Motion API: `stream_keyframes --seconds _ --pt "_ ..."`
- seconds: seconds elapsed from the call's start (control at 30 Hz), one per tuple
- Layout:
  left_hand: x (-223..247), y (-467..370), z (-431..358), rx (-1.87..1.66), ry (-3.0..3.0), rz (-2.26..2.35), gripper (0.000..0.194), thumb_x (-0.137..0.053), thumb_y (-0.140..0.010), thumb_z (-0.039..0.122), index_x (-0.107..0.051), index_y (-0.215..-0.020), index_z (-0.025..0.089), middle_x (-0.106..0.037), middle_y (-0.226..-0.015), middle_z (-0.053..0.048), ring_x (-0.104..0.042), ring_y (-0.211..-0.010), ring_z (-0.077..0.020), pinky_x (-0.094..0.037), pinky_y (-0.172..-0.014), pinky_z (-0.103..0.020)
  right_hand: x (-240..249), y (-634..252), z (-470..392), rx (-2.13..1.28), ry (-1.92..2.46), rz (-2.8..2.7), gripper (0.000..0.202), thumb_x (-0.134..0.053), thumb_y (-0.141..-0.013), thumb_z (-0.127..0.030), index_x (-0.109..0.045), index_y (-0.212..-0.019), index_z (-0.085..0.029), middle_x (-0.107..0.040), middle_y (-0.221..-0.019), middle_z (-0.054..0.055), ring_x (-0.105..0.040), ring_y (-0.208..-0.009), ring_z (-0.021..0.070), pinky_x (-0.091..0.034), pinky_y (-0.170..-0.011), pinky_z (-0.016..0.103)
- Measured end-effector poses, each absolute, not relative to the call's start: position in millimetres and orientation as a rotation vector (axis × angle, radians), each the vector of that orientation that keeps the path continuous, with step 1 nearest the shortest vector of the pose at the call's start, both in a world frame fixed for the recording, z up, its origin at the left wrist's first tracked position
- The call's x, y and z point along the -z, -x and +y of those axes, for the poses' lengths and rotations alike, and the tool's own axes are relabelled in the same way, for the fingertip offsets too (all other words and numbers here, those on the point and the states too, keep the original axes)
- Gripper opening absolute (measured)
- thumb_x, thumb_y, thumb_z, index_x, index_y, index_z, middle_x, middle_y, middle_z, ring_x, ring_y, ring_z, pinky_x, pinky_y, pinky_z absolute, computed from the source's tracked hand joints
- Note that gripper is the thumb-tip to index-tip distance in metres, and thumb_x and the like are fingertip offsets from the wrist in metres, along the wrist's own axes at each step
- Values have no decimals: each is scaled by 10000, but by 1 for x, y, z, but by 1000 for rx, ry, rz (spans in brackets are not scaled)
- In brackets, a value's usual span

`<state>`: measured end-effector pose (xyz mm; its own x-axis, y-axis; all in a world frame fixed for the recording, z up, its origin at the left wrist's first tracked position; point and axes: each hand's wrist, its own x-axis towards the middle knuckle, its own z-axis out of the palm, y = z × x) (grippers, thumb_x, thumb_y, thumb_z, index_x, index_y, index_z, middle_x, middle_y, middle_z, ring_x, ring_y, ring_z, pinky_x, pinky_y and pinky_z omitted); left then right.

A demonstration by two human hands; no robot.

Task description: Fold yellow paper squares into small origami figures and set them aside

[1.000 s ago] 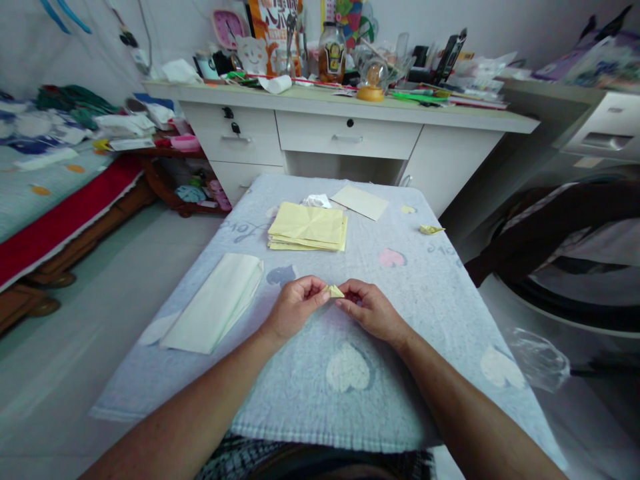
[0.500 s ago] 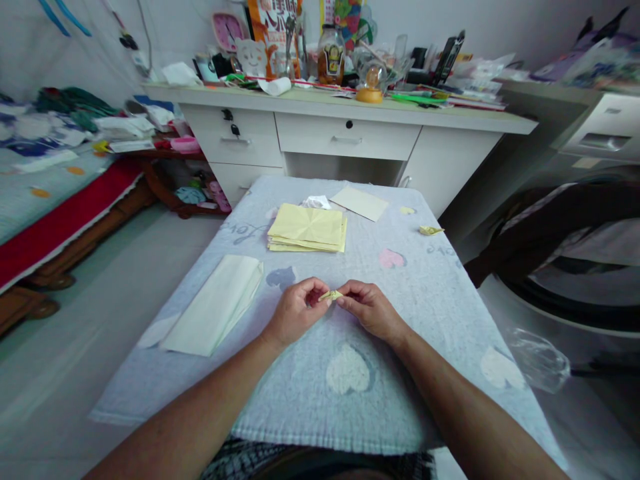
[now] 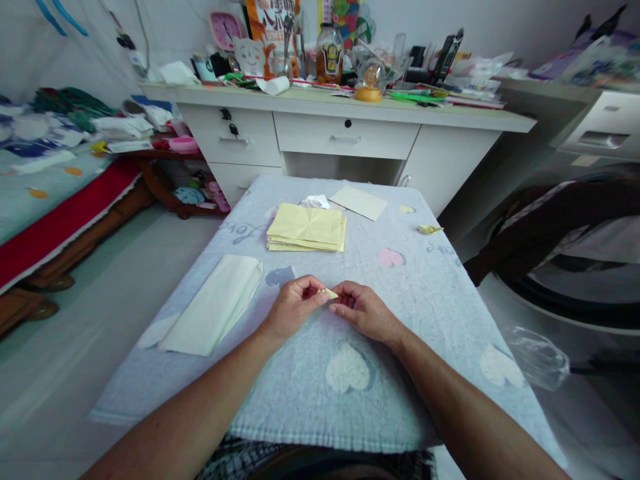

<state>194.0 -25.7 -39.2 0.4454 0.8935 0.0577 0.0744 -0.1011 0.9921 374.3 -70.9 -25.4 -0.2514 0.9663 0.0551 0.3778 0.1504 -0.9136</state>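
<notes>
My left hand (image 3: 295, 303) pinches a small folded yellow paper (image 3: 329, 293) between thumb and fingers, just above the cloth-covered table. Its pointed end sticks out toward my right hand (image 3: 364, 312). The right thumb and index finger stand a little apart around that tip; whether they touch it is hard to see. Beyond the hands lies a stack of yellow paper sheets (image 3: 307, 225), the top one creased. Another small folded yellow paper (image 3: 430, 229) rests near the table's right edge.
A folded pale sheet (image 3: 213, 307) lies left on the table (image 3: 300, 400). Behind the stack are a crumpled white tissue (image 3: 316, 201) and a flat pale card (image 3: 359, 203). A cluttered desk (image 3: 345, 100) stands at the back, a washing machine (image 3: 600, 153) at the right.
My right thumb and index finger have parted from their pinch on the folded yellow paper. The paper stays in my left hand, turned so its pointed end shows.
</notes>
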Motion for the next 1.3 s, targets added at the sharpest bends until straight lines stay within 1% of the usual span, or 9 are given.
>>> stream_keyframes --seconds 0.13,0.33,0.5,0.7,0.8,0.87,0.97,1.13,1.3 --pt "39 -195 -27 -851 -1523 890 222 -680 -771 352 -625 -743 139 -609 -664 5 -527 -615 -108 -407 -606 -228 26 -375 -70 -1084 1258 -1720 318 -522 -894 -450 -640 -816 -165 -580 -706 -2 -515 -671 123 -396 -640 240" --pt "34 -198 -29 -855 -1533 911 219 -679 -767 350 -629 -743 138 -581 -644 23 -498 -601 -94 -379 -580 -211 28 -376 -66 -1009 1243 -1728 344 -528 -887 -461 -623 -742 -163 -547 -679 -1 -501 -660 123 -384 -637 240" --pt "31 -199 -27 -879 -1471 857 225 -697 -744 333 -595 -829 152 -564 -696 33 -506 -639 -92 -394 -598 -199 30 -380 -64 -1035 1257 -1642 345 -545 -869 -474 -615 -738 -162 -509 -653 -14 -460 -627 113 -359 -605 232" --pt "35 -196 -25 -850 -1549 898 233 -678 -760 353 -581 -759 141 -532 -679 30 -480 -620 -91 -387 -583 -206 29 -381 -65 -1105 1253 -1576 349 -552 -862 -486 -595 -732 -164 -469 -633 -28 -423 -610 105 -340 -585 226" --pt "36 -195 -26 -878 -1577 922 228 -661 -776 357 -584 -744 145 -550 -678 24 -492 -630 -100 -394 -596 -212 27 -378 -66 -1141 1246 -1578 345 -549 -863 -493 -601 -770 -165 -493 -649 -23 -431 -616 107 -351 -590 227" --pt "35 -194 -26 -884 -1599 946 221 -661 -773 352 -591 -736 146 -562 -674 21 -493 -623 -102 -389 -588 -211 26 -376 -68 -1136 1234 -1584 318 -573 -851 -484 -615 -868 -170 -543 -717 -8 -463 -656 116 -380 -621 234" --pt "34 -194 -27 -874 -1638 974 204 -656 -768 335 -597 -718 146 -563 -659 20 -484 -609 -103 -376 -574 -211 25 -374 -68 -1105 1211 -1584 352 -625 -820 -465 -605 -1025 -180 -591 -835 16 -511 -741 136 -416 -685 250" --pt "30 -196 -28 -798 -1678 944 165 -677 -744 300 -602 -748 153 -527 -652 39 -453 -590 -92 -356 -554 -201 27 -375 -67 -1182 1188 -1558 319 -581 -854 -477 -654 -834 -167 -604 -761 12 -532 -721 136 -421 -708 260" --pt "25 -197 -31 -822 -1740 951 141 -701 -712 252 -604 -760 162 -555 -686 33 -476 -616 -98 -370 -576 -202 27 -379 -65 -1292 1132 -1462 323 -576 -860 -472 -658 -865 -160 -627 -775 11 -543 -730 136 -423 -716 256"
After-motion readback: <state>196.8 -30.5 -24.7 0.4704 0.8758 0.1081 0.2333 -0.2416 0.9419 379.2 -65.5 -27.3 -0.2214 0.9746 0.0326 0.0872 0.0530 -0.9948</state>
